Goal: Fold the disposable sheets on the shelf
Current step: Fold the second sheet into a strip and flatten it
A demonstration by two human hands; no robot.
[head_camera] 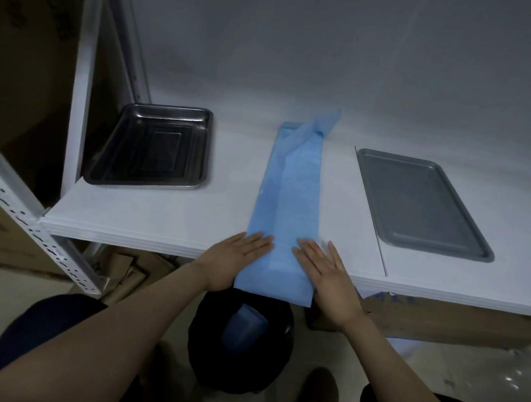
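Observation:
A blue disposable sheet (294, 190), folded lengthwise into a long narrow strip, lies on the white shelf (165, 217) and runs from the back wall to the front edge. Its near end hangs a little over the edge, and its far end curls up against the wall. My left hand (239, 256) lies flat with straight fingers on the strip's left side near the front edge. My right hand (325, 271) lies flat on the strip's right side, fingers pointing toward the left hand. Both hands press on the sheet.
A deep shiny metal tray (152, 148) stands at the shelf's left, a flat grey tray (419, 202) at the right. A black bin (241, 338) with blue sheet material inside stands on the floor below the shelf edge. Cardboard boxes sit under the shelf, a perforated rack post (29, 210) at left.

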